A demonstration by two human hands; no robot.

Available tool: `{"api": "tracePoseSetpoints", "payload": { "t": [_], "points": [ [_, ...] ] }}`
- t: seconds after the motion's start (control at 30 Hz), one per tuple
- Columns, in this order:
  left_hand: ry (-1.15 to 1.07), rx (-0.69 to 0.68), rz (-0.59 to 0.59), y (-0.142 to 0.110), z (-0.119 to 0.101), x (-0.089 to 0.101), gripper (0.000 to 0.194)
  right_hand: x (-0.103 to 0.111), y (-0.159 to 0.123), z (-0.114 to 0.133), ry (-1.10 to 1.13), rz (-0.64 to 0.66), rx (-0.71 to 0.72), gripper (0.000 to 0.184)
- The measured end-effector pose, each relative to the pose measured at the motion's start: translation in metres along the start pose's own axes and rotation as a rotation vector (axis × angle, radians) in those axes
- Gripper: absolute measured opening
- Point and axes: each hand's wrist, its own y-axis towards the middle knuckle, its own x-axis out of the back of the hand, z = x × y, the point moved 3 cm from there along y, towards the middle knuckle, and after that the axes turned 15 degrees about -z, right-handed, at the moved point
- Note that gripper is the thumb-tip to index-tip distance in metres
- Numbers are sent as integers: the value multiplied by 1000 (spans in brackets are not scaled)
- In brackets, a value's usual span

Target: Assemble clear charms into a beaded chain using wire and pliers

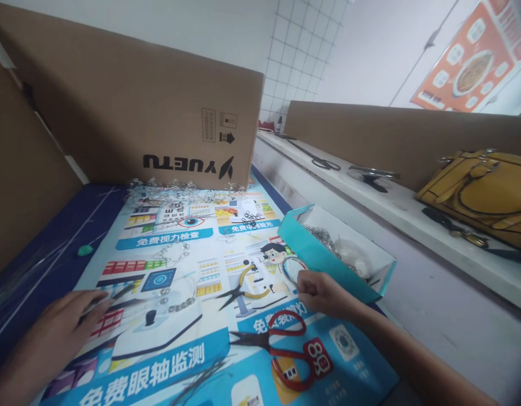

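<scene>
My left hand [57, 332] is at the lower left, fingers closed around a slim dark tool [123, 293] whose pointed end sticks out to the right; its kind is unclear. My right hand [323, 293] is closed in a pinch beside the turquoise box [336, 262]; what it pinches, if anything, is hidden. Yellow-handled pliers [243, 288] lie left of that hand. Red-handled scissors [277, 344] rest below them, blades pointing left. A clear beaded strand [180, 304] lies between my hands. Wire coils [323, 239] fill part of the box.
A printed poster [159, 338] covers the table. Clear beaded pieces [176, 192] are heaped along a cardboard panel [159, 113] at the back. Dark thin strands [201, 378] lie in front. On the white ledge [396, 197] at right sit a yellow bag [484, 192] and black scissors [323, 162].
</scene>
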Motion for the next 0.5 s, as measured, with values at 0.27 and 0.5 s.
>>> {"api": "tracePoseSetpoints", "payload": {
  "t": [0.27, 0.5],
  "points": [
    [76, -146, 24, -6, 2, -4, 32, -25, 25, 59, 840, -18, -138, 24],
    [37, -84, 143, -7, -9, 9, 28, -42, 26, 72, 778, -72, -137, 12]
  ]
}}
